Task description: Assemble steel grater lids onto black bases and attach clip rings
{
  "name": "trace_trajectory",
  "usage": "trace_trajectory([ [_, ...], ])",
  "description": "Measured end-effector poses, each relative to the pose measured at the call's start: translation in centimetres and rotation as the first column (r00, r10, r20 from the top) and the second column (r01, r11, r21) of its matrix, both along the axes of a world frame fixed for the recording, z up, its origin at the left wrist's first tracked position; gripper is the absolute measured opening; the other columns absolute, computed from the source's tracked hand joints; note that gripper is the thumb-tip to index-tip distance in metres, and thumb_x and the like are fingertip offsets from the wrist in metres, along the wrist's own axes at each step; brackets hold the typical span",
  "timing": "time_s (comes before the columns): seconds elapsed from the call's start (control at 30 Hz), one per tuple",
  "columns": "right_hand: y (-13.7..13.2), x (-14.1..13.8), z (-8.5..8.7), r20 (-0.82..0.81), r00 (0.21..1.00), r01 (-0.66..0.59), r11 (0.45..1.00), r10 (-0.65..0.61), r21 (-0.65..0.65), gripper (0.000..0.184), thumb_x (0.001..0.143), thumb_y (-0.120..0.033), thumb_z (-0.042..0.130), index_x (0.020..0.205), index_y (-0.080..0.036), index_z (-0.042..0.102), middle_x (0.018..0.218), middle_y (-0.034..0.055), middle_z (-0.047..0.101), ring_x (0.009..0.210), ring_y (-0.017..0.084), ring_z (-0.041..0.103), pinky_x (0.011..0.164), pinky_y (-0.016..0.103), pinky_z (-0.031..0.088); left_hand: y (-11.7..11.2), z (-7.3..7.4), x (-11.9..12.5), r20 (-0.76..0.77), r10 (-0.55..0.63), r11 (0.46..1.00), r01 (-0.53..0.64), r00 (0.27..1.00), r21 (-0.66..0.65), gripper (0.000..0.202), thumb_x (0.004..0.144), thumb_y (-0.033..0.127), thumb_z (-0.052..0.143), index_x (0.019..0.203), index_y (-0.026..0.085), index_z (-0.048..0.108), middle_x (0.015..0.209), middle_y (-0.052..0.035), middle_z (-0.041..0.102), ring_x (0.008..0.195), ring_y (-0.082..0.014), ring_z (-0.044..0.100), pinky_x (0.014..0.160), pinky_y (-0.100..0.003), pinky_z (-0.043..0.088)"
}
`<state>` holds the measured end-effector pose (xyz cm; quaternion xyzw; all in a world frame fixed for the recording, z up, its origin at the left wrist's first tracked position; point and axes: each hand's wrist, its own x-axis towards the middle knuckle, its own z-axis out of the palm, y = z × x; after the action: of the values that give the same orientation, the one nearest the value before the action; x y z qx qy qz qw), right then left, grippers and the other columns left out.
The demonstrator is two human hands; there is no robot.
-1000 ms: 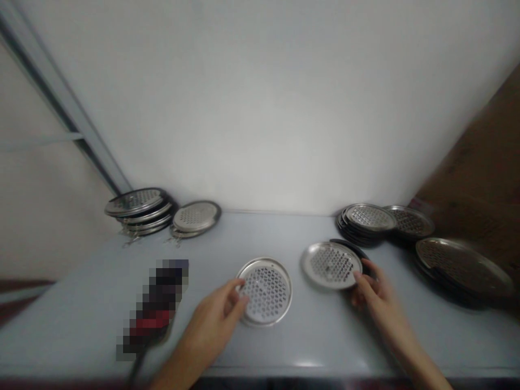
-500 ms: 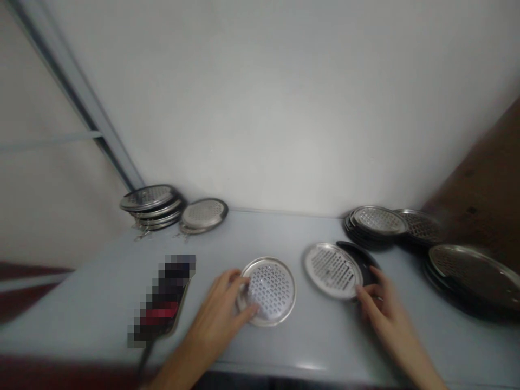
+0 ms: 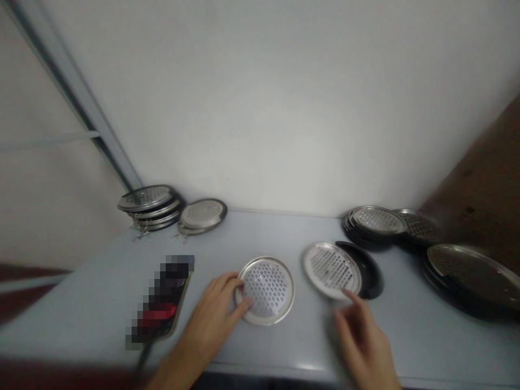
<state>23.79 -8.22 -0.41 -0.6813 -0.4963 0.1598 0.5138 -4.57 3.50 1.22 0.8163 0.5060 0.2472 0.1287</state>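
My left hand (image 3: 215, 314) rests on the near-left rim of a round perforated steel disc (image 3: 268, 290) lying flat on the pale table (image 3: 284, 238), thumb and fingers pinching its edge. My right hand (image 3: 361, 336) hovers just in front of a second perforated disc (image 3: 331, 269) that leans on a black dish (image 3: 368, 273). Its fingers are spread and hold nothing, with one fingertip close to that disc's near edge.
Stacks of perforated discs stand at the back left (image 3: 150, 206), with one more beside them (image 3: 203, 214), and at the back right (image 3: 376, 222). A larger round tray (image 3: 471, 271) lies at the right. A pixelated dark object (image 3: 162, 300) lies left of my left hand.
My right hand has let go of the disc and black dish and drawn back toward me. My left hand has closed onto the edge of the middle disc.
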Motion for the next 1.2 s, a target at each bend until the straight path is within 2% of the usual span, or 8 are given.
trace_trajectory([
  [0.1,0.2,1.2,-0.5,0.193,0.980,0.021,0.995,-0.040,0.098,0.033,0.098,-0.049,0.055,0.118,-0.025,0.062,0.093,0.0061,0.069,0.083,0.025,0.066,0.077,0.037,0.053,-0.1,0.2,0.0,-0.019,-0.003,1.000,0.003,1.000,0.004,0.020,0.087,0.034,0.071,0.103,0.022,0.070,0.117,-0.0081,0.071,0.112,-0.0310,0.066,0.100,-0.049,0.053],
  [0.17,0.5,2.5,-0.9,0.347,0.937,0.003,0.990,-0.052,0.142,0.028,0.096,-0.046,0.057,0.113,-0.025,0.065,0.106,0.0104,0.067,0.099,0.030,0.064,0.088,0.046,0.052,-0.1,0.2,-0.1,-0.030,0.002,1.000,-0.001,1.000,0.007,0.019,0.088,0.034,0.070,0.103,0.022,0.069,0.116,-0.0080,0.071,0.111,-0.0311,0.066,0.099,-0.049,0.053],
  [0.3,1.0,4.0,-1.5,0.503,0.864,-0.049,0.993,-0.012,0.108,0.027,0.096,-0.041,0.059,0.118,-0.025,0.062,0.119,0.0127,0.057,0.112,0.034,0.055,0.095,0.056,0.048,0.0,-0.1,-0.3,-0.049,0.015,0.999,-0.014,0.999,0.037,0.013,0.093,0.030,0.062,0.100,0.021,0.068,0.112,-0.0082,0.072,0.108,-0.0303,0.066,0.098,-0.049,0.053],
  [0.4,1.0,3.7,-1.8,0.544,0.839,-0.091,0.991,0.025,0.094,0.028,0.096,-0.039,0.059,0.122,-0.026,0.059,0.123,0.0122,0.054,0.114,0.033,0.054,0.095,0.055,0.049,-0.1,-0.2,0.2,-0.038,0.028,0.994,-0.024,0.999,0.110,0.025,0.093,0.035,0.063,0.114,0.020,0.067,0.123,-0.0114,0.069,0.117,-0.0320,0.063,0.104,-0.051,0.051],
  [0.53,0.7,3.2,-1.6,0.585,0.808,-0.146,0.986,0.069,0.085,0.026,0.097,-0.038,0.058,0.121,-0.028,0.059,0.124,0.0113,0.054,0.116,0.034,0.052,0.096,0.056,0.048,-0.6,-0.1,1.1,-0.044,-0.087,0.990,0.092,0.995,0.109,0.046,0.091,0.037,0.068,0.134,0.023,0.060,0.141,-0.0117,0.062,0.130,-0.0318,0.057,0.110,-0.051,0.048],
  [0.73,0.8,3.3,-1.5,0.549,0.836,-0.059,0.989,-0.027,0.139,0.027,0.098,-0.039,0.056,0.122,-0.026,0.058,0.126,0.0131,0.054,0.119,0.036,0.050,0.100,0.061,0.044,-1.0,-1.3,1.3,-0.112,-0.231,0.970,0.238,0.967,0.053,0.070,0.077,0.045,0.084,0.139,0.026,0.058,0.146,-0.0128,0.059,0.132,-0.0353,0.055,0.110,-0.053,0.048],
  [1.03,0.9,3.2,-2.0,0.497,0.868,-0.071,0.995,0.027,0.071,0.030,0.099,-0.039,0.055,0.125,-0.026,0.055,0.134,0.0132,0.051,0.126,0.036,0.050,0.105,0.061,0.044,-1.0,-1.6,1.3,-0.082,-0.265,0.963,0.268,0.961,0.032,0.061,0.079,0.038,0.082,0.136,0.030,0.062,0.148,-0.0114,0.056,0.136,-0.0355,0.052,0.111,-0.053,0.046],
  [1.2,1.5,3.4,-2.4,0.529,0.847,-0.100,0.993,0.052,0.063,0.021,0.099,-0.033,0.054,0.118,-0.025,0.059,0.125,0.0123,0.057,0.121,0.033,0.055,0.103,0.059,0.048,-0.8,-1.6,1.1,-0.080,-0.252,0.967,0.254,0.964,0.021,0.060,0.078,0.036,0.083,0.135,0.032,0.063,0.148,-0.0101,0.056,0.135,-0.0358,0.053,0.111,-0.055,0.047],
])
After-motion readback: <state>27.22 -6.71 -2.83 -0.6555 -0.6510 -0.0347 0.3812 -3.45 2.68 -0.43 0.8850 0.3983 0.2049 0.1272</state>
